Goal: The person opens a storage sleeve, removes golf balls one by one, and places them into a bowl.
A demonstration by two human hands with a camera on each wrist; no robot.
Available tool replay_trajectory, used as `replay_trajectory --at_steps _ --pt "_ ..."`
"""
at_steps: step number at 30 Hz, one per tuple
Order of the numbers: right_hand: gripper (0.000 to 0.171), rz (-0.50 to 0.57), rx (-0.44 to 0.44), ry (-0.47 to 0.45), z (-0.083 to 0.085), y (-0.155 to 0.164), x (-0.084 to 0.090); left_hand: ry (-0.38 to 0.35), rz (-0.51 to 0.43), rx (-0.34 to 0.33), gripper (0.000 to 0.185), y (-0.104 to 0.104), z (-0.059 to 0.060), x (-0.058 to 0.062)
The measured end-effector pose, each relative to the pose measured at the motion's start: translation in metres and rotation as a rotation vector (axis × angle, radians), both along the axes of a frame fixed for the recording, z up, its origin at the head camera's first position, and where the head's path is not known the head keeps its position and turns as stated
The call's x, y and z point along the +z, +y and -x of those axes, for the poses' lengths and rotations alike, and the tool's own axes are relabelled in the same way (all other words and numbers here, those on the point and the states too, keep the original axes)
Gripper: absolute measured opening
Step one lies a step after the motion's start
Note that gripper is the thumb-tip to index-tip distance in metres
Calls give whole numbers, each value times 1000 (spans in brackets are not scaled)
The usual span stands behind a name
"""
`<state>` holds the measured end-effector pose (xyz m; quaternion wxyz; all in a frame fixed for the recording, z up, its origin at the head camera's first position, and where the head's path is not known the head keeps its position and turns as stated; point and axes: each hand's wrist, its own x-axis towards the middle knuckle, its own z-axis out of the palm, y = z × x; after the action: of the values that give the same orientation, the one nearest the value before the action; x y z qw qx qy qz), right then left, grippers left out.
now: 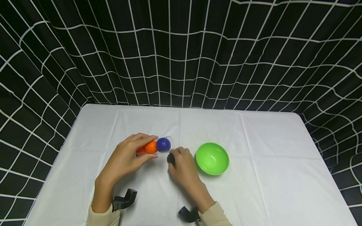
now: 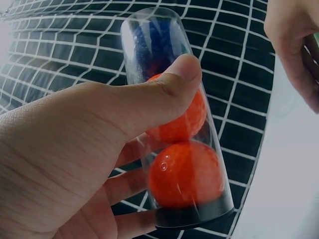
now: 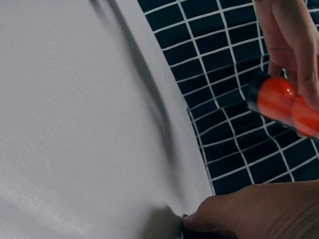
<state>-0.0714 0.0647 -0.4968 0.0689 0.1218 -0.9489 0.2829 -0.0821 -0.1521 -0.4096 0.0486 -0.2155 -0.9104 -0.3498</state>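
My left hand (image 1: 124, 157) grips a clear plastic tube (image 1: 171, 143) lying roughly level above the table. Inside it sit a blue ball (image 1: 163, 145) at the right end and orange balls (image 1: 151, 147) further left. A black base (image 2: 194, 215) closes the end by the orange balls in the left wrist view; at the blue end no black cap shows. Between its thumb and fingers my right hand (image 1: 185, 168) pinches a round black cap (image 1: 171, 158), just below the tube's blue end. Most of the cap is hidden in the right wrist view.
A green bowl (image 1: 212, 158) stands on the white-clothed table (image 1: 271, 188), just right of my right hand. Black curtains with a white grid (image 1: 181, 56) rise behind and beside the table. Black wrist devices (image 1: 124, 201) sit at both wrists.
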Motion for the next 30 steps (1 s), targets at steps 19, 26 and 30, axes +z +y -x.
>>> replay_trajectory --at_steps 19,26,30 --pt "38 26 59 -30 0 -2 -1 10 18 25 54 -1 3 -3" --pt "43 38 76 21 -4 2 0 30 24 16 56 2 3 -5" --pt "32 120 115 138 1 6 11 46 22 8 57 3 5 -3"
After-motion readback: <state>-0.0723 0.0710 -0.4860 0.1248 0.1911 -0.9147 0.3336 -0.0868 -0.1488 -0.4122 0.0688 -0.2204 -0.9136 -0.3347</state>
